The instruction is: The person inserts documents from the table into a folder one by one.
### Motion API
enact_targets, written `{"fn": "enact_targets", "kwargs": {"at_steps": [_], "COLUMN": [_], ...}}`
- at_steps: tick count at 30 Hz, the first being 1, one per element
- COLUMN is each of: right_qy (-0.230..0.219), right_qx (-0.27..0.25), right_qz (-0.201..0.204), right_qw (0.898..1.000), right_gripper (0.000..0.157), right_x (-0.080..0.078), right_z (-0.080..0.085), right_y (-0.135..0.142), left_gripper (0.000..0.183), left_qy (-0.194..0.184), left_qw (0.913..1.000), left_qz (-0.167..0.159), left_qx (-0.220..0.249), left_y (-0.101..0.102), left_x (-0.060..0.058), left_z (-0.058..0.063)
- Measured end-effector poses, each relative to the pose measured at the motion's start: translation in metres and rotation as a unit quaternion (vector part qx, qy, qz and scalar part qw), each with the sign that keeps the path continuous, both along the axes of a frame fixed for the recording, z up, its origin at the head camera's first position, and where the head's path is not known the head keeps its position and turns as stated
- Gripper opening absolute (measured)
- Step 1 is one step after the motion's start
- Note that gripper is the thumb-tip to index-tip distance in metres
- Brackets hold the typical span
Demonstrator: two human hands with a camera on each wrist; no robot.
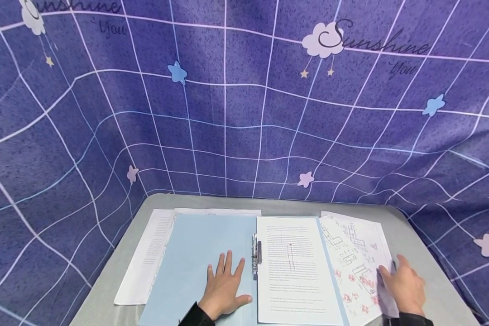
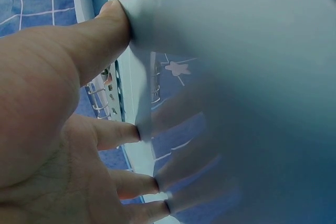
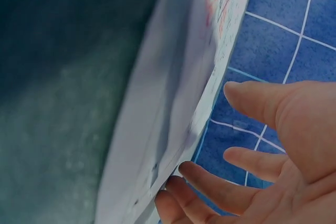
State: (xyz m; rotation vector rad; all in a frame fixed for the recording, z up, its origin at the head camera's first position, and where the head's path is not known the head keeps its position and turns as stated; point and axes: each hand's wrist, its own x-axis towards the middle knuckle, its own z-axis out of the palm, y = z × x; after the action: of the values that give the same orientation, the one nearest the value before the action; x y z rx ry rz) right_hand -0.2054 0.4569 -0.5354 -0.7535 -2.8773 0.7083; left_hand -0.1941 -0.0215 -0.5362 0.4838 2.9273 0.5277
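Note:
A light blue file folder (image 1: 203, 244) lies spread out on the table. A metal clip (image 1: 255, 256) sits at its spine, beside white printed sheets (image 1: 293, 280) on the right half. My left hand (image 1: 224, 287) rests on the bare left cover with its fingers spread; in the left wrist view its fingertips touch the glossy cover (image 2: 252, 40), which mirrors them. My right hand (image 1: 407, 287) is at the right edge of the loose drawing sheets (image 1: 350, 258), which bear red and black marks. In the right wrist view its lower fingertips meet the paper edge (image 3: 157, 145), and the thumb stands apart.
More printed pages (image 1: 146, 258) stick out from under the folder's left side. The grey table (image 1: 289, 206) has rounded back corners. A purple-blue cloth (image 1: 244, 113) with grid lines, stars and clouds hangs behind and at both sides. A small dark thing (image 1: 394, 265) shows beside my right hand.

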Motion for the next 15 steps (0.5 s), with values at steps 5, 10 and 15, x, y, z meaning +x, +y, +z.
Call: {"fn": "enact_targets", "kwargs": {"at_steps": [5, 10, 15], "right_qy": [-0.030, -0.035, -0.017], "right_qx": [-0.007, -0.010, -0.006], "right_qz": [-0.021, -0.029, -0.021], "right_qw": [0.999, 0.999, 1.000], "right_gripper": [0.072, 0.068, 0.068], "right_x": [-0.0044, -0.0048, -0.0041], "right_z": [0.0018, 0.0032, 0.0028], "right_y": [-0.0026, -0.0047, -0.0050], "left_gripper": [0.095, 0.095, 0.094], "left_qy": [0.005, 0.002, 0.000], "left_qw": [1.0000, 1.0000, 1.0000], "left_qz": [-0.003, -0.002, -0.002], "left_qx": [0.001, 0.002, 0.004], "left_y": [-0.0002, -0.0009, -0.0014], "left_x": [0.0007, 0.0008, 0.0011], "left_z": [-0.0002, 0.0004, 0.0007]}}
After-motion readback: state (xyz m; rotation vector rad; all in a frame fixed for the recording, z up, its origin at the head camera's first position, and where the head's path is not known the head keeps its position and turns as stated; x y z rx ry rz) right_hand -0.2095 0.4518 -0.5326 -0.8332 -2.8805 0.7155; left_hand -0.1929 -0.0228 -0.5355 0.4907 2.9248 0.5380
